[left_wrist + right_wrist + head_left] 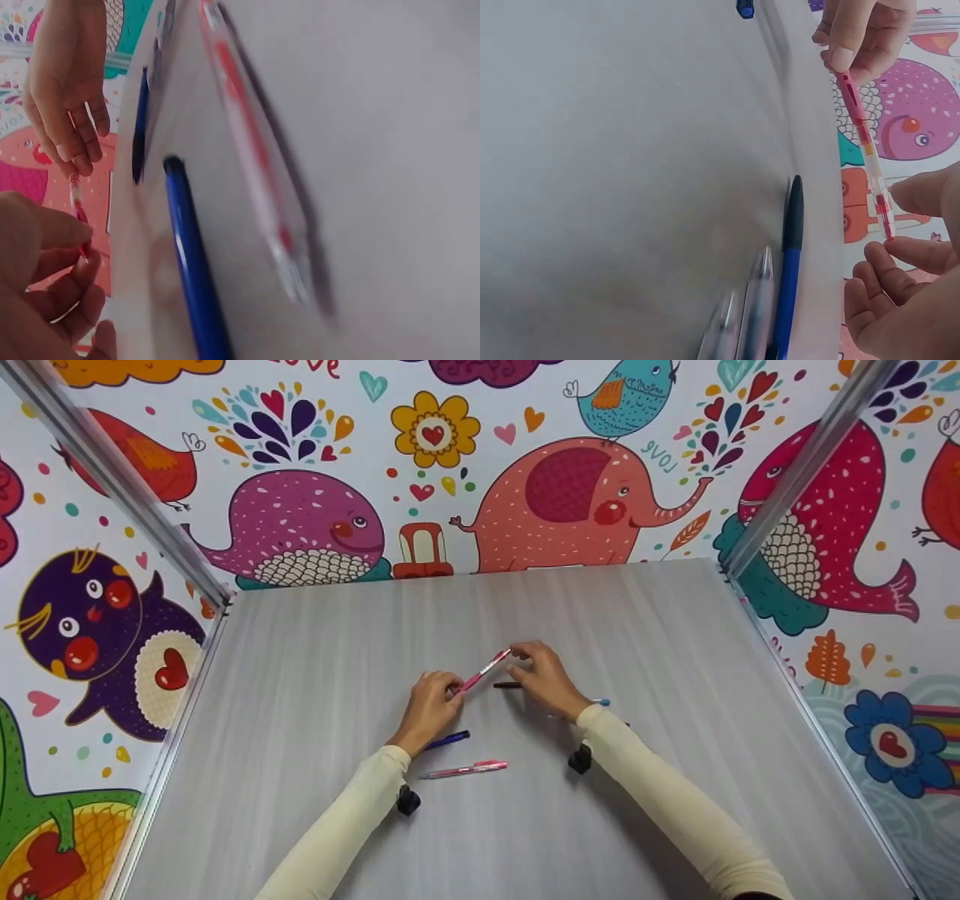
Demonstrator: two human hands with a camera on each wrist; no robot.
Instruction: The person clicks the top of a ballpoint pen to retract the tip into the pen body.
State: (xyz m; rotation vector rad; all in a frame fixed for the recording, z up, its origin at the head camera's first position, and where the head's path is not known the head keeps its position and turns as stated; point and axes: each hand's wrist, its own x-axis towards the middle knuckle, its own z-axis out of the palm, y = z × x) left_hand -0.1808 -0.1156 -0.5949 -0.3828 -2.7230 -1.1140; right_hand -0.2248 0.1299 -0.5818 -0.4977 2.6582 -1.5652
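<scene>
A slim pink pen [486, 670] with a clear barrel slants up between the two hands, above the table. My left hand [430, 706] pinches its solid pink end between thumb and fingers. At the clear end, the right hand [546, 679] has a fingertip against the tip, its thumb a little apart and other fingers loosely bent, as the right wrist view shows. Under the left wrist lies a blue pen [448, 739], partly hidden. Nearer the front is a clear pen with red inside [465, 769]. A blue pen with black grip [791, 262] lies below the right hand.
Two clear-tipped pens [756, 296] lie beside the blue pen with the black grip, mostly covered by the right arm in the head view. Metal posts [795, 472] and walls printed with cartoon animals border the grey table [337, 637].
</scene>
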